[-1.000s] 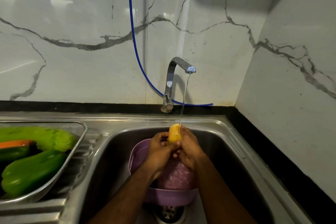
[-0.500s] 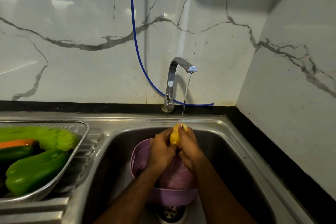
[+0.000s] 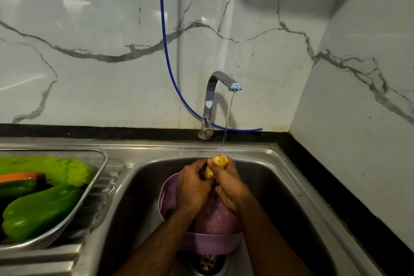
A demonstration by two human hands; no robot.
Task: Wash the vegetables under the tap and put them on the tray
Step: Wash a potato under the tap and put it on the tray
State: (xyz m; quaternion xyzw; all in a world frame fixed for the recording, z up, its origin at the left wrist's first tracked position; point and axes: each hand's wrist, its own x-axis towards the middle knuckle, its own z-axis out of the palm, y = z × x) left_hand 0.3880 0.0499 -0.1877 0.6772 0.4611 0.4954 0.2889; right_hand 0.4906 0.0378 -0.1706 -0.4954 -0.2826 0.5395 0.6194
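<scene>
Over a steel sink (image 3: 280, 177), a person's left hand (image 3: 193, 188) and right hand (image 3: 230, 186) close together around a small yellow vegetable (image 3: 218, 161), fingers of both curled about it so that only its upper end and a strip of its side show between them. A thin stream of water (image 3: 227, 123) from the chrome tap (image 3: 215, 96) lands on that exposed end. Directly below the hands sits a purple colander (image 3: 172, 190) in the basin, above the drain (image 3: 209, 262).

On the draining board to the left, well apart from the hands, a metal tray (image 3: 102, 163) already holds green peppers (image 3: 40, 210), a pale green gourd (image 3: 56, 168) and something orange (image 3: 20, 176).

Judging by its size, the yellow piece is light and fairly firm, but wet skin is likely to make it slippery. A wrap of the fingers around its middle, rather than a pinch at the tapered tip, looks the surer hold for the carry across to the tray; a slip here would probably drop it into the colander.
</scene>
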